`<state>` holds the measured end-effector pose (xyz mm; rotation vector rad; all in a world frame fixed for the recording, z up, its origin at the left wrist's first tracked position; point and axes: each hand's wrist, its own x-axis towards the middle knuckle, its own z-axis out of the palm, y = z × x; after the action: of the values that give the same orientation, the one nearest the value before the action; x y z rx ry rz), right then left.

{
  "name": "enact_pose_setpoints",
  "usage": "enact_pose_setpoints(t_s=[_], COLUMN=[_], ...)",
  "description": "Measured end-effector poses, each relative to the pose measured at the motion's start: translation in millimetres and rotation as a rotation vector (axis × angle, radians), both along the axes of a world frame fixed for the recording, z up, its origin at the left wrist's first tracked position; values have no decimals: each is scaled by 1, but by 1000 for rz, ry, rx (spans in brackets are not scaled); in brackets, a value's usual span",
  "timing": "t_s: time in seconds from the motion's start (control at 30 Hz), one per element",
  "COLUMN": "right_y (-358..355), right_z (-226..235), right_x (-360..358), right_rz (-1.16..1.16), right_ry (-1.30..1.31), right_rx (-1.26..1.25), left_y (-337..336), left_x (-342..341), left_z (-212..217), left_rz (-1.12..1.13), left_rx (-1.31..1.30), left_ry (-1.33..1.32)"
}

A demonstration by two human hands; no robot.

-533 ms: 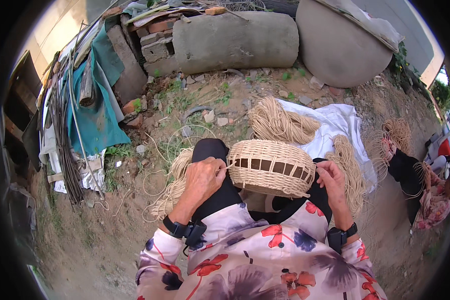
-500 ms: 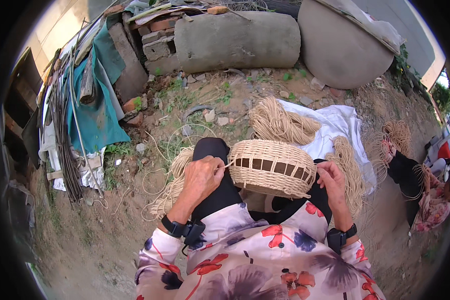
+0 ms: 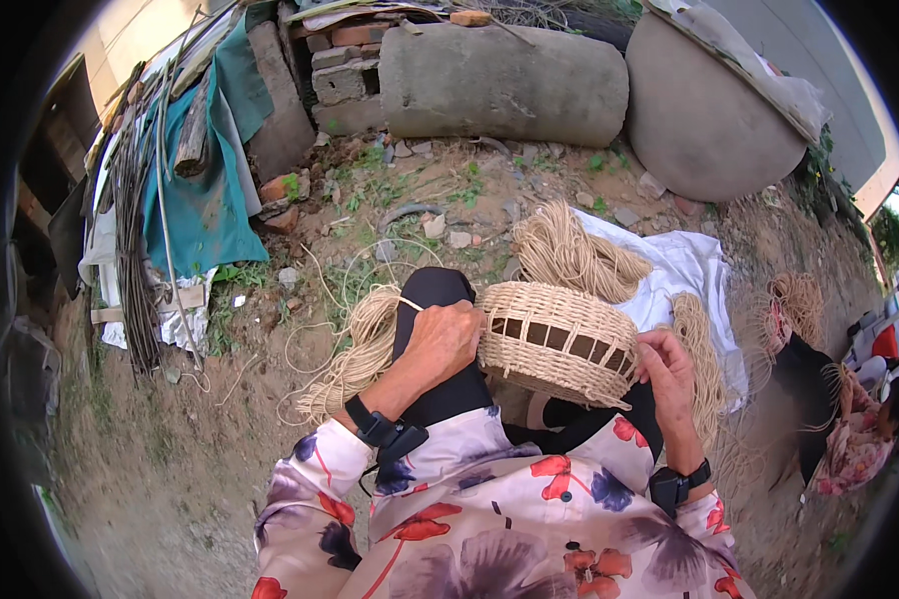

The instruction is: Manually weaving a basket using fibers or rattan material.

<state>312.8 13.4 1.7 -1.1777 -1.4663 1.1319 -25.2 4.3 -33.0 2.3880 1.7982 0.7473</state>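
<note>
A round woven basket of pale twisted cord rests on my knees, tilted, with a band of open gaps around its side and a dark interior showing through. My left hand is closed at the basket's left edge, a strand of cord passing through it; its fingertips are partly hidden. On the opposite side, my right hand has bent fingers pinched at the basket's right edge. Beside my left knee lies a loose bundle of cord, with strands looping over the ground.
Beyond the basket, a large cord coil lies on a white sheet; another cord hank sits right of my knee. A person sits at far right near more cord. A concrete cylinder and teal cloth stand behind.
My left hand has moved right, up against the basket's left edge. The right hand stays at the basket's other side. The whole view has shifted slightly.
</note>
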Motion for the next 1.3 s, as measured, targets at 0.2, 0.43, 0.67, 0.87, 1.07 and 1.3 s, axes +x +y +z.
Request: enact_pose_setpoints(t_s=[0.2,0.43,0.67,0.87,1.07,1.3], right_y=[2,9,45,38,27,49], right_z=[19,45,24,24,25,16], right_x=[-19,-58,-133,-174,-192,-182], right_rz=[22,267,556,626,629,494], right_ry=[-86,-247,-702,-1127,-1400,-1192], right_rx=[75,223,685,744,684,583], left_y=[23,24,36,33,28,9], left_x=[-5,-8,-18,-14,-9,-12], left_z=[-3,5,1,6,9,52], left_rz=[64,235,127,106,96,83], left_rx=[-543,-1202,-1460,-1464,-1406,-479], left_ry=[-533,-1205,-1319,-1273,-1205,-559])
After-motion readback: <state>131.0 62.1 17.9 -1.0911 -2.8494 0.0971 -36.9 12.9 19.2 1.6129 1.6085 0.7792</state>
